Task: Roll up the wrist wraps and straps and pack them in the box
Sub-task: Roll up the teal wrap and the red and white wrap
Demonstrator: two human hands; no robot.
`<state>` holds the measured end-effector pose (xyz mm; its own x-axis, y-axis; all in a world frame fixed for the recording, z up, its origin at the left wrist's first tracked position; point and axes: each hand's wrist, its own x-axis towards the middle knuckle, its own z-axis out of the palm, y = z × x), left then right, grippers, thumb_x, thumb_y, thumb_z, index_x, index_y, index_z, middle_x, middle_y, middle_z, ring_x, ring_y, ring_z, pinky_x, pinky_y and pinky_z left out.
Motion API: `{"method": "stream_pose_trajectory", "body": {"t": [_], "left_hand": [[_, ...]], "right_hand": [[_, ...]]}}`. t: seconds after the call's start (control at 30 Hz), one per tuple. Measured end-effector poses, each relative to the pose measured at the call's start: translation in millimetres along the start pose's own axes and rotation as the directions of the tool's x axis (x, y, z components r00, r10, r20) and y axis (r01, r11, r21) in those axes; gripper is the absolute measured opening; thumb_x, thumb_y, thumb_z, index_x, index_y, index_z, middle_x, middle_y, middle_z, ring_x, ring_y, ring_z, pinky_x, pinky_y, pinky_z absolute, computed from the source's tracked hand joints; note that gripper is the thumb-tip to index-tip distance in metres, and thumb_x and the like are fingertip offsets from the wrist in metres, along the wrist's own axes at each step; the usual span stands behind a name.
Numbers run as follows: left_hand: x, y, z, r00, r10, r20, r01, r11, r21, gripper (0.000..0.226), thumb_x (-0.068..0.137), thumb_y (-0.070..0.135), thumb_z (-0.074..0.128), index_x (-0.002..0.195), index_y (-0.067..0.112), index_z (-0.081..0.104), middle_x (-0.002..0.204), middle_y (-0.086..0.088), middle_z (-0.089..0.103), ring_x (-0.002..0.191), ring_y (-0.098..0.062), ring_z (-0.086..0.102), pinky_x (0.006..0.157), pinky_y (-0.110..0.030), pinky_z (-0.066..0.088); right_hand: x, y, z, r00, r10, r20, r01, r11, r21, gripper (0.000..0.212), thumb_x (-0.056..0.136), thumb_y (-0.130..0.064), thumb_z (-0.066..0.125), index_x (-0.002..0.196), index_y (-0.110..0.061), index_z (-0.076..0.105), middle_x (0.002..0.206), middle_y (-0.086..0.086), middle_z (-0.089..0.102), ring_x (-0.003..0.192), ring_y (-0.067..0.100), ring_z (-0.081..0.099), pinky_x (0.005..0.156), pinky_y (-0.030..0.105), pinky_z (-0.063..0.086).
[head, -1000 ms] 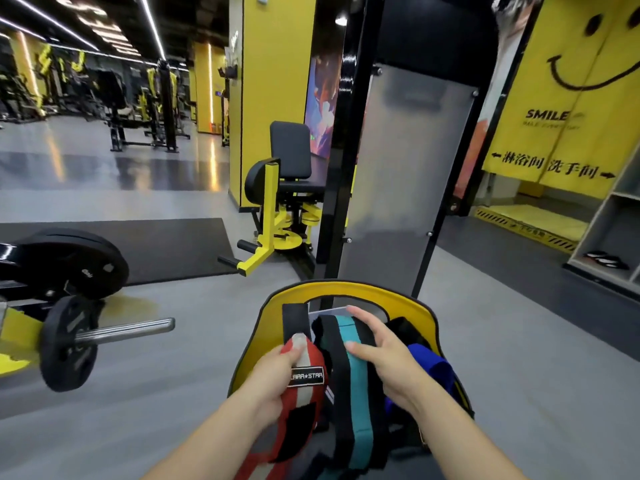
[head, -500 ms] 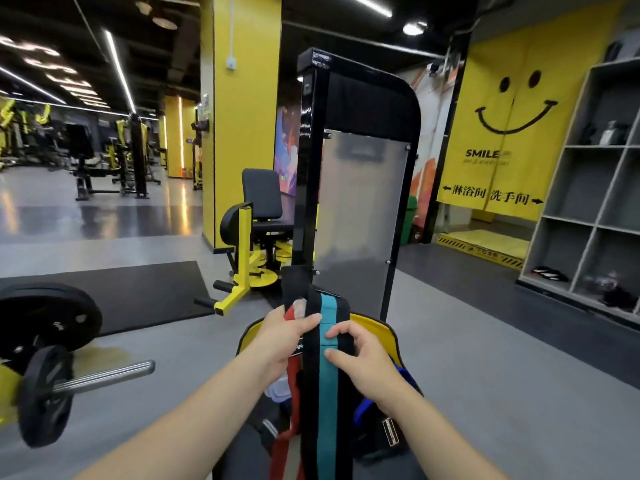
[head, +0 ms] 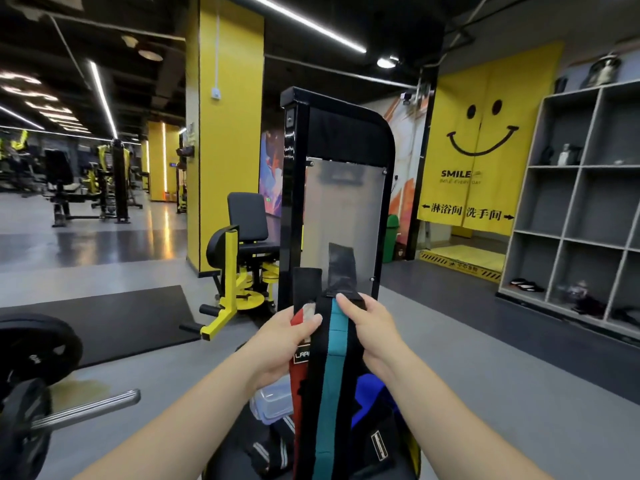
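Two wraps (head: pixel 325 368) hang side by side at centre, the left hand (head: pixel 284 344) at 9 o'clock, the right hand (head: pixel 372 327) at 3. A plastic box (head: pixel 273 405) lies below them; a barbell (head: pixel 83 408) at 8; shelves (head: pixel 575 216) at 2.

Straps run off the frame; label half covered

The teal-striped black wrap (head: pixel 333 375) and the red wrap (head: pixel 300 379) both leave the bottom edge, lengths unseen. The left hand (head: pixel 282 344) covers most of the red wrap's label, showing only "LAR". The clear plastic box (head: pixel 272 405) is mostly hidden behind the wraps. Shelf items (head: pixel 568 154) are too small to identify.
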<state>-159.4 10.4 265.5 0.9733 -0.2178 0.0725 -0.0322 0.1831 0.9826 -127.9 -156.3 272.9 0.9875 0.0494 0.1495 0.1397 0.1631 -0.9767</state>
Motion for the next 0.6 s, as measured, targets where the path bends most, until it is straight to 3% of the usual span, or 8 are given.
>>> {"method": "stream_pose_trajectory", "body": {"t": [0.17, 0.33, 0.6], "left_hand": [[-1.4, 10.0, -8.3, 0.99, 0.011, -0.143, -0.022, 0.997, -0.072, 0.029, 0.108, 0.025, 0.053, 0.122, 0.002, 0.064, 0.105, -0.016, 0.079, 0.096, -0.031, 0.077, 0.084, -0.043, 0.063], [-0.2, 16.4, -8.7, 0.958, 0.11, -0.264, -0.113, 0.994, 0.002, 0.027, 0.102, 0.028, 0.065, 0.115, 0.006, 0.07, 0.103, -0.018, 0.079, 0.087, -0.029, 0.076, 0.073, -0.039, 0.065], [0.1, 16.6, -4.2, 0.944, 0.122, -0.306, -0.102, 0.992, 0.079, 0.025, 0.108, 0.029, 0.055, 0.11, 0.012, 0.073, 0.101, -0.013, 0.08, 0.099, -0.033, 0.076, 0.092, -0.051, 0.061]], "right_hand": [[-4.5, -1.0, -0.6, 1.0, -0.022, -0.018, 0.022, 0.999, 0.027, 0.012, 0.097, -0.018, 0.066, 0.104, -0.015, 0.075, 0.103, 0.01, 0.079, 0.099, 0.029, 0.075, 0.092, 0.047, 0.059], [-9.4, 6.3, 9.5, 0.998, -0.03, -0.053, 0.026, 0.997, -0.075, 0.03, 0.098, -0.041, 0.065, 0.094, -0.013, 0.076, 0.097, 0.009, 0.079, 0.098, 0.029, 0.074, 0.095, 0.049, 0.058], [-14.0, 13.1, 5.9, 0.975, -0.219, -0.042, 0.208, 0.96, -0.185, 0.013, 0.099, -0.037, 0.065, 0.093, -0.029, 0.073, 0.097, 0.001, 0.078, 0.1, 0.025, 0.072, 0.098, 0.053, 0.056]]}}
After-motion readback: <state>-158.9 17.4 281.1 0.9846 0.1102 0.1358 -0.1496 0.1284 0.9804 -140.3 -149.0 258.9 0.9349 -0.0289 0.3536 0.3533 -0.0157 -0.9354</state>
